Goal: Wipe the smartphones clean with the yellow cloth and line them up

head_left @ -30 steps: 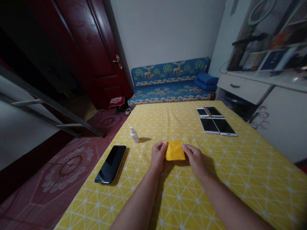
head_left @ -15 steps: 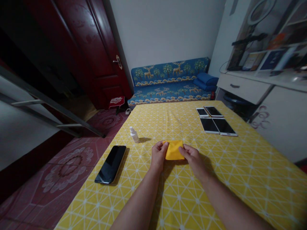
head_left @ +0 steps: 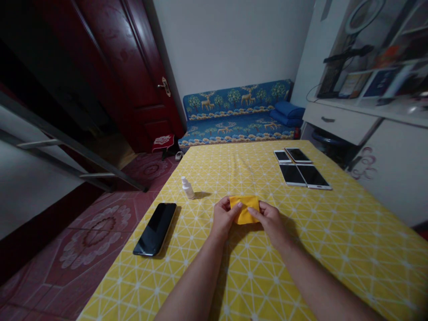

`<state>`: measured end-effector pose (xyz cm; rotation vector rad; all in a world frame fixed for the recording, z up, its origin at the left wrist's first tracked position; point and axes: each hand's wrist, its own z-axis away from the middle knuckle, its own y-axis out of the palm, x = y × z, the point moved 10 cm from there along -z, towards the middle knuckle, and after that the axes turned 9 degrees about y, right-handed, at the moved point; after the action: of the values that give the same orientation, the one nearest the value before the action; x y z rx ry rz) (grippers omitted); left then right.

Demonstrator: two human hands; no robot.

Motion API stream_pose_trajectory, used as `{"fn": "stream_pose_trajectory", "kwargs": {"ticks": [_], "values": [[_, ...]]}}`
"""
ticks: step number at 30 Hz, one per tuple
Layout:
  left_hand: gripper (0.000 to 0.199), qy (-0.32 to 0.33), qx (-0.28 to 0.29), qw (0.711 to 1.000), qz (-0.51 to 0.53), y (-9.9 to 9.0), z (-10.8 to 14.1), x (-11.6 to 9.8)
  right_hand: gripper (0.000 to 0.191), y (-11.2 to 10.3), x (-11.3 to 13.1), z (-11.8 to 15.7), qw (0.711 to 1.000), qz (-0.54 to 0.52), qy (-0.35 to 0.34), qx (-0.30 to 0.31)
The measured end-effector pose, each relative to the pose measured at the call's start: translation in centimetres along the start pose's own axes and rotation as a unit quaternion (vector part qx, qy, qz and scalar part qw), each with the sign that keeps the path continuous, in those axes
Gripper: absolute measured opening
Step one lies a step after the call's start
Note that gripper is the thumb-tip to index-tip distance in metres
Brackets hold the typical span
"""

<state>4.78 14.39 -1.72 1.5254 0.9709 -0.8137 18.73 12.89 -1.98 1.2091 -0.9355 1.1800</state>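
Note:
A folded yellow cloth [head_left: 245,217] is held between both hands, just above the table. My left hand [head_left: 224,217] grips its left side, thumb lying on the front face and fingers behind. On the right side my right hand [head_left: 270,217] pinches it the same way, its thumb pointing in toward the middle. The fingers behind the cloth are partly hidden. A small white spray bottle [head_left: 187,188] stands upright to the left of the hands. Nearer the table's left edge lies a black smartphone [head_left: 155,229], screen up.
Several phones lie grouped at the table's far right, among them a white-edged phone [head_left: 313,176]. A yellow patterned tablecloth [head_left: 234,169] covers the table. Behind it stands a blue patterned sofa [head_left: 234,127]; a white cabinet [head_left: 384,165] is at the right and a metal ladder [head_left: 67,142] at the left.
Both thumbs have slid inward over the cloth and now lie closer together on its face. The cloth has shifted slightly right. The bottle and phones stay where they were.

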Motion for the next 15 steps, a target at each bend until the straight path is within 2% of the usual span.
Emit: {"fn": "stream_pose_trajectory", "kwargs": {"ticks": [9,15], "values": [[0.045,0.009,0.025,1.000,-0.016,0.56,0.08,-0.46,0.038,-0.65,-0.48,-0.18,0.999,0.030,0.001,-0.020],[0.051,0.013,0.017,1.000,-0.013,0.33,0.02,-0.45,0.042,-1.01,-0.32,-0.28,0.997,0.071,-0.013,-0.040]]}}
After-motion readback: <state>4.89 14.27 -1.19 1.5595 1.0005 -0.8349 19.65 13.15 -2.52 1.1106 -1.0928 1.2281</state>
